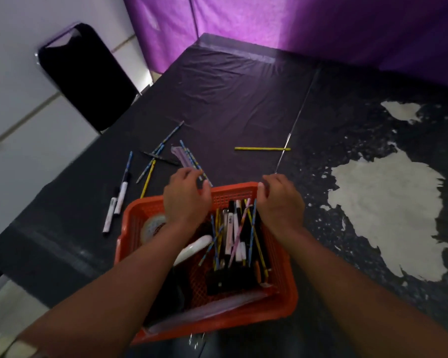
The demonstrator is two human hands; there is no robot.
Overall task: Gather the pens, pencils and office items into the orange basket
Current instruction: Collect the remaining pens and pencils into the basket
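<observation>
The orange basket sits at six o'clock on the dark tabletop, already stuffed with pens. The right hand has its grip curled over the far rim, while the left hand pinches a striped pencil just beyond it. White markers lie at nine o'clock, a yellow pencil at twelve

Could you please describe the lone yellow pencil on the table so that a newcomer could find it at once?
Start at the orange basket on the black-covered table, and look beyond its far right corner. The yellow pencil lies flat there, crosswise and alone. Unlike the clustered pens and pencils left of it, nothing touches it.
</observation>
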